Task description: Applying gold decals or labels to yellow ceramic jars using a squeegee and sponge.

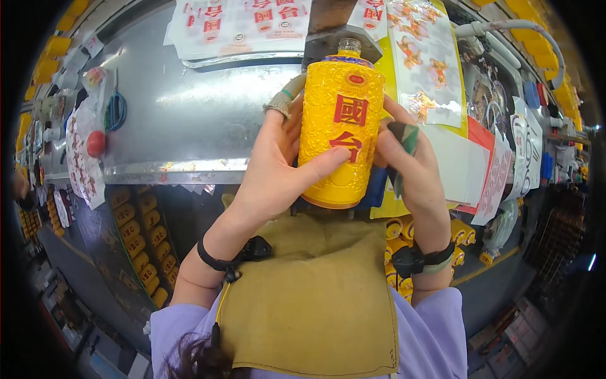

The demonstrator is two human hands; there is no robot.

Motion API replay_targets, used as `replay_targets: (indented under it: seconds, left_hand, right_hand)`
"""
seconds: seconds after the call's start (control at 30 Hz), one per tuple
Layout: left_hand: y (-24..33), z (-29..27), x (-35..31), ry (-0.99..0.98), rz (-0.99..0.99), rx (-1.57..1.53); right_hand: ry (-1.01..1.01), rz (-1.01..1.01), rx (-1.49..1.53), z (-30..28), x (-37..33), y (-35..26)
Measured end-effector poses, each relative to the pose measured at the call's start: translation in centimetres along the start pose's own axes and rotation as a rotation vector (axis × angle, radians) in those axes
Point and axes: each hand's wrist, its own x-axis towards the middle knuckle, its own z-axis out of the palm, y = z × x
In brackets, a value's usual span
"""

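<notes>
In the head view, the person's left hand [278, 161] is wrapping its grip closed around the left side of an upright yellow embossed ceramic bottle [341, 126] with red characters, thumb lying across its front. The right hand [410, 167] is closing on the bottle's right side, a dark green cloth [404, 142] pinched against it. The bottle is being held above a tan apron [315, 297], near the shiny metal counter [189, 120] carrying sheets of red-and-white labels [240, 25].

One yellow embossed bottle [341, 129], two hands [278, 167], three label sheets [240, 25].
</notes>
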Motion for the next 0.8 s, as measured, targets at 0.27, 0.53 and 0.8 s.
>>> replay_targets:
  seconds: [0.27, 0.53, 0.8]
  left_hand:
    - [0.66, 0.03, -0.06, 0.040, -0.073, -0.085]
    - [0.52, 0.07, -0.04, 0.037, -0.060, -0.078]
    - [0.51, 0.43, -0.15, 0.032, -0.014, -0.036]
  right_hand:
    - [-0.016, -0.062, -0.216, 0.10, 0.37, 0.12]
    - [-0.014, -0.044, -0.165, -0.30, 0.48, 0.32]
    - [0.000, -0.007, -0.175, -0.31, 0.54, -0.09]
